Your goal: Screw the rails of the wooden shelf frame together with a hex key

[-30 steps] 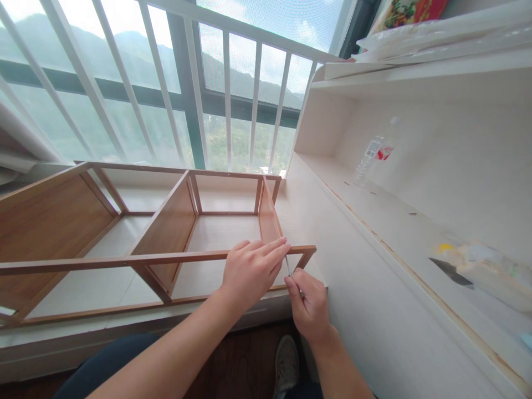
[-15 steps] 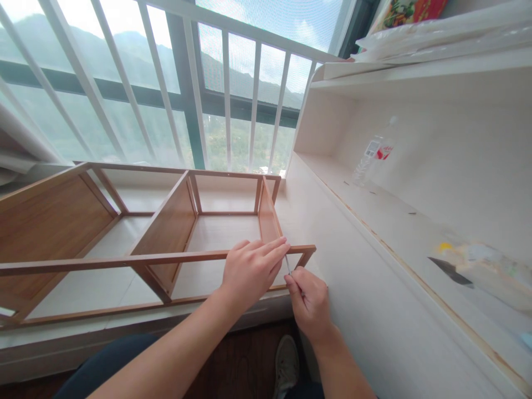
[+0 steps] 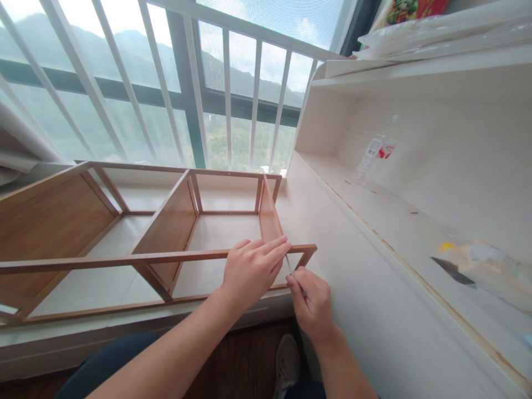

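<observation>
A brown wooden shelf frame lies on its side on the white window ledge, with wood panels set between its long rails. My left hand is closed over the near rail toward its right end, fingers together and nearly straight, thumb hidden. Its fingertips lie where the right-hand panel meets the rail. Below them, my right hand is closed around a thin metal rod. The rod rises to the underside of the rail by my left fingertips. Its lower end is hidden in my right fist, so the tool's exact kind is unclear.
A white cabinet stands close on the right. Its shelf holds a clear plastic bottle, a plastic bag and a dark pointed piece. White railing bars cross the window behind. My shoe is on the dark floor.
Both hands keep nearly the same place, the right hand shifting very slightly. The whole view has moved a touch; the frame stays put.
</observation>
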`<state>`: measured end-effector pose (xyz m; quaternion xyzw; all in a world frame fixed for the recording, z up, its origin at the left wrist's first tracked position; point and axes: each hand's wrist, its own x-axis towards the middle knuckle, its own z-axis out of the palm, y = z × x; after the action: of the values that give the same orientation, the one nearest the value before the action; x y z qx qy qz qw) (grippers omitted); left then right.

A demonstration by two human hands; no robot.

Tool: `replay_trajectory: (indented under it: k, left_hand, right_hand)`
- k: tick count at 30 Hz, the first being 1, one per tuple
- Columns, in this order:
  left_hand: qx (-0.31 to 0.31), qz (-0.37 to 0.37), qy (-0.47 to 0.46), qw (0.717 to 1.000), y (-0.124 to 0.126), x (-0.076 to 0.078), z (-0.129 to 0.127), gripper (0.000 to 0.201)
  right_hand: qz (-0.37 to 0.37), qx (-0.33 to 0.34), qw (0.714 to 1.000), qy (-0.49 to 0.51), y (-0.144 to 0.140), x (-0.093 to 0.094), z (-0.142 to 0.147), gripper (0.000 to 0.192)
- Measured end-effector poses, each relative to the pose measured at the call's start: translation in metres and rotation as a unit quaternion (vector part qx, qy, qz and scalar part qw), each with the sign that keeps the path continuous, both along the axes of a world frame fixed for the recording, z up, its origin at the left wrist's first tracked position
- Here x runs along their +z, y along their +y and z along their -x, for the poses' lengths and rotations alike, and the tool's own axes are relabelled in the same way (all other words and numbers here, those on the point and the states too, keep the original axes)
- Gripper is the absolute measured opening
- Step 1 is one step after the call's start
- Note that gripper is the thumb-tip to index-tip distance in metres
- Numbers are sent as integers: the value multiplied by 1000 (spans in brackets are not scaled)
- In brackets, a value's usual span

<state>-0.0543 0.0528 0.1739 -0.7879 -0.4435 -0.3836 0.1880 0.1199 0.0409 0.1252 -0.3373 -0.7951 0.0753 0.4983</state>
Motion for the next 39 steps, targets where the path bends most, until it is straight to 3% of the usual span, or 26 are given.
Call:
replay_trajectory:
  k: [29, 39]
  left_hand:
    - [1, -4, -8, 1000, 1, 0, -1, 23]
    - [8, -9, -3, 1000, 2, 0, -1, 22]
  right_hand:
    - [19, 20, 1000, -15, 0, 4, -3, 31]
    - [66, -6, 997, -37, -6, 12, -3, 35]
